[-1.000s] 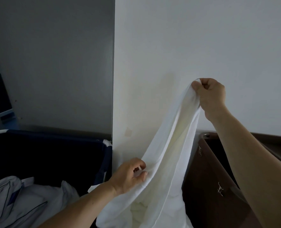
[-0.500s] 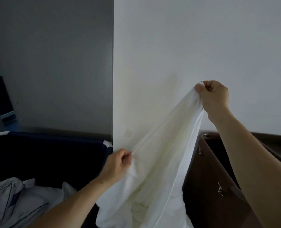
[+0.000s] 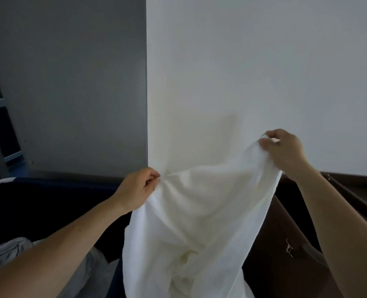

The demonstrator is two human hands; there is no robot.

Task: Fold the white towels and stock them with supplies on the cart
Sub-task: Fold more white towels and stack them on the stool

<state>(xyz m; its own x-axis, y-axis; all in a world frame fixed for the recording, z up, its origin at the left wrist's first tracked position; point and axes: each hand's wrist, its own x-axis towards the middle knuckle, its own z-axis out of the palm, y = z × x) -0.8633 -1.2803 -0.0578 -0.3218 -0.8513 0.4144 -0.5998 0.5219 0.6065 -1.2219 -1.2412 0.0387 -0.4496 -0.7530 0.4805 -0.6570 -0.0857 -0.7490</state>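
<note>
Pretty early on I'd say: the one white towel (image 3: 199, 222) is just held up spread out, no fold yet, nothing stocked that I can see. Left hand (image 3: 138, 190) pinches one top corner and right hand (image 3: 285, 151) pinches the other, higher up, with the towel hanging between them. There's also one blue bin (image 3: 49, 201) on the left and one brown bin (image 3: 285, 233) on the right

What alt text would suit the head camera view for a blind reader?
Two hands hold a white towel spread before a white wall: the left hand pinches one end of its top edge, the right hand the other, higher. A blue bin with linen sits lower left, a brown bin lower right.
</note>
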